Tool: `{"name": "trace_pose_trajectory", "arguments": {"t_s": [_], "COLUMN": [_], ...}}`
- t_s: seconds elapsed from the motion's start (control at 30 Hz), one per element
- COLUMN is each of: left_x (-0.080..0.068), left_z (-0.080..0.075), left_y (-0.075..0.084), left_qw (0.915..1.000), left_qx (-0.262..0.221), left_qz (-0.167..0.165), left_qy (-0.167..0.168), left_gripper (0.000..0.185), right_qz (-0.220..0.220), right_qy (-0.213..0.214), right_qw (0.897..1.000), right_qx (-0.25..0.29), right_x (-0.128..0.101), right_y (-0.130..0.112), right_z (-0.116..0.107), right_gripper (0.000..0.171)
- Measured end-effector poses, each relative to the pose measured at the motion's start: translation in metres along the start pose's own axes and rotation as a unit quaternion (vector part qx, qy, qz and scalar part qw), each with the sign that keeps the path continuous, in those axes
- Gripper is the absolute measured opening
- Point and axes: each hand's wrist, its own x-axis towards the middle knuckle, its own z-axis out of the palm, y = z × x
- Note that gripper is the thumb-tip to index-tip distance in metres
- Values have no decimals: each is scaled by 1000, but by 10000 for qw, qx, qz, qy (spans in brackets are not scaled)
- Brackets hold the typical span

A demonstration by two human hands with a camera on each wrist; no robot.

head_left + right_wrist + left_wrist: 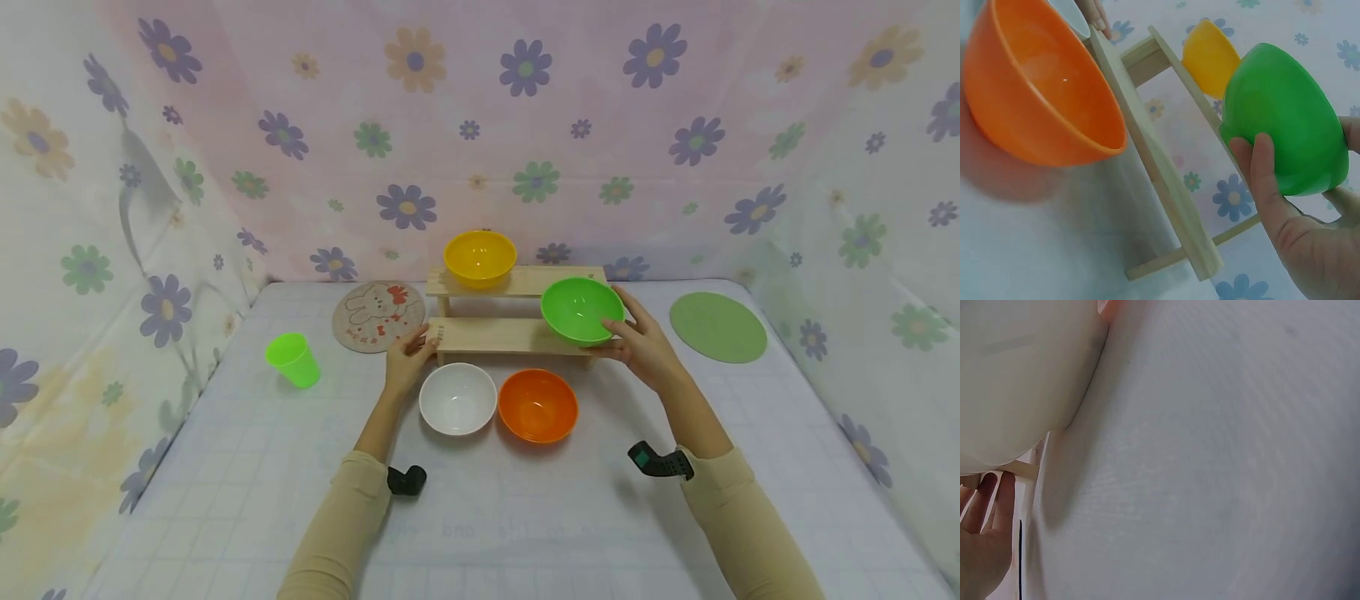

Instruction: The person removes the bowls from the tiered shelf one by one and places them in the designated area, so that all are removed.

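My right hand [643,343] grips a green bowl [576,308] by its right side, thumb near the rim and fingers below. In the right wrist view the green bowl [1285,119] is over the wooden two-tier rack [1169,187]. My left hand [407,358] is at the left end of the rack's lower board [495,335], fingertips against its edge; the left wrist view shows its fingers [1002,506] fairly straight. A yellow bowl [480,260] sits on the upper board's left part. In front of the rack stand a white bowl [458,400] and an orange bowl [538,407], side by side.
A green cup [294,361] stands to the left. Behind it, beside the rack, lies a round mat with a rabbit drawing [378,317]. A plain green round mat [718,327] lies at the right. Flower-patterned cloth [480,150] walls the table's back and sides.
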Motion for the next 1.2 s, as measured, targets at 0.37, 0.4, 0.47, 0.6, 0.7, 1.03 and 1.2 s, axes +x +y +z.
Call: {"name": "trace_pose_trajectory", "arguments": {"t_s": [0.37,0.4,0.47,0.6,0.7,1.03,1.2], "left_x": [-1,-1,-1,0,0,0,0], "left_z": [-1,-1,-1,-1,-1,-1,0], "left_y": [-1,-1,-1,1,3,2,0], "left_qw": [10000,10000,9999,9998,9999,9999,10000], "left_qx": [67,63,81,121,139,103,34], "left_qz": [-34,-57,-110,-124,-77,5,41], "left_qy": [5,1,4,17,38,28,9], "left_gripper": [39,40,40,40,39,39,39], "right_qz": [-54,-63,-74,-106,-122,-88,3], "right_qy": [-145,-151,-160,-180,-182,-89,-88], "right_qw": [9992,9990,9989,9987,9986,9990,9986], "right_qx": [-382,-419,-445,-472,-488,-422,-512], "right_x": [-32,-34,-39,-48,-53,-71,-78], "right_y": [10,10,12,16,20,33,42], "right_z": [-11,-12,-15,-19,-21,-31,-35], "right_gripper": [73,73,73,72,72,72,73]}}
